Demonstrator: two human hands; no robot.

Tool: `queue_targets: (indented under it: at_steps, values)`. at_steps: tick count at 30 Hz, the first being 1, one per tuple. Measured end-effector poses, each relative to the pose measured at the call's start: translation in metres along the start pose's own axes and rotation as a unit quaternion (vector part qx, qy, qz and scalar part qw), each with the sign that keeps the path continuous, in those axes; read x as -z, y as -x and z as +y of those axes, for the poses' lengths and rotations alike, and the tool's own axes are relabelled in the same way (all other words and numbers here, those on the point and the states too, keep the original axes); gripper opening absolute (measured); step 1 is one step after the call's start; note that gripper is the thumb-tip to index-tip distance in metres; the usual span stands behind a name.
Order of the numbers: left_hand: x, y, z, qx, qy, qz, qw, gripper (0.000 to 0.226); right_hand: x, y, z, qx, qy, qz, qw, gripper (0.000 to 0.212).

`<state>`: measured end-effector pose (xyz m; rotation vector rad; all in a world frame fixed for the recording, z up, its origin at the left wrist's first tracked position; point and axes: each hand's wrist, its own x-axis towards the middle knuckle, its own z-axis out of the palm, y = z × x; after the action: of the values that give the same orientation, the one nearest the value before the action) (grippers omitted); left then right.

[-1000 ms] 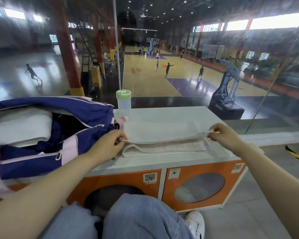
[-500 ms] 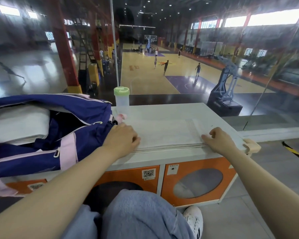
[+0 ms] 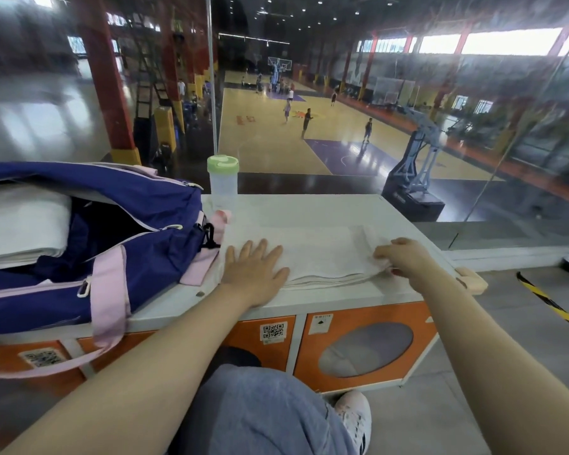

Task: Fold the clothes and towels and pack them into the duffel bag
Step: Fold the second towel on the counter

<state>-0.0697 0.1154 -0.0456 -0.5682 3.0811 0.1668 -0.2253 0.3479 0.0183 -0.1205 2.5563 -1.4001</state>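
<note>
Left hand (image 3: 255, 269) flat on towel (image 3: 322, 254); right hand (image 3: 404, 257) pinching edge.

Blue jeans (image 3: 260, 415), white sneaker (image 3: 355, 418)

**Bright windows, dim hall, wide-angle bend**

Daylight floods in through the high windows (image 3: 506, 44) at far right, blown out to white. Small ceiling lamps (image 3: 276, 14) dot the dark roof. The court floor (image 3: 266, 142) shines with soft reflections, and the far left is hazy with glare. The white table (image 3: 309, 208) is evenly lit, shadows faint. Edges curve and smear; distant figures are blurred.
</note>
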Motion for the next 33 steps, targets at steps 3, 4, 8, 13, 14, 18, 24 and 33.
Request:
queue_targets:
  at_steps: [3,4,8,13,14,18,24,33]
  values:
    - [0.007,0.000,-0.008,-0.039,0.061,-0.015,0.997,0.060,-0.008,0.005,-0.030,0.069,-0.037,0.045,0.996,0.023]
    - [0.014,0.001,-0.012,-0.050,0.093,-0.002,0.994,0.058,-0.014,0.010,-0.042,0.117,-0.002,0.058,0.991,0.018]
    - [0.036,0.003,-0.032,0.035,0.275,0.153,0.948,0.044,-0.052,0.044,-0.086,0.300,0.099,0.089,0.944,0.021]
    - [0.052,-0.001,-0.054,0.283,0.650,0.120,0.695,0.043,-0.125,0.091,-0.107,0.423,0.153,0.054,0.891,0.036]
    - [0.053,0.002,-0.055,0.286,0.683,0.120,0.661,0.043,-0.142,0.100,-0.104,0.441,0.160,0.041,0.882,0.032]
    - [0.050,0.012,-0.056,0.267,0.718,0.092,0.636,0.047,-0.199,0.112,-0.080,0.444,0.209,-0.033,0.871,0.038]
    - [0.029,0.002,-0.072,0.261,0.644,0.092,0.714,0.059,-0.205,0.110,-0.053,0.411,0.215,-0.128,0.877,0.057]
    - [0.033,0.012,-0.059,0.232,0.469,0.082,0.848,0.058,-0.145,0.063,-0.059,0.271,0.006,0.012,0.962,0.024]
